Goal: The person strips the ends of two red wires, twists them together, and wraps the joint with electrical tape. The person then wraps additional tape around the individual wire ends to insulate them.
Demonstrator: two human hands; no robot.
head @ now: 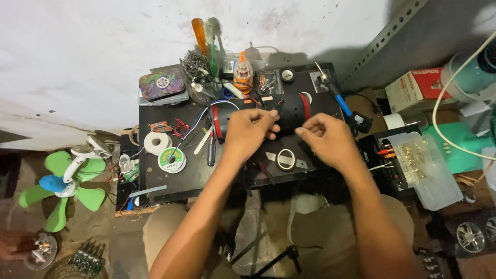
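Note:
A black cylindrical speaker body with red rings lies on its side on the small dark worktable. My left hand rests against its middle, fingers pinched on something small and dark at the cylinder's front. My right hand is just to the right, thumb and forefinger pinched together near the cylinder's lower edge. What either pinch holds is too small to tell. Red, blue and white wires trail from the cylinder's left end.
On the table: tape rolls, a solder spool, a tape ring, a blue-handled soldering iron, a glue bottle, screwdrivers. A green fan lies left; a clear parts box sits right.

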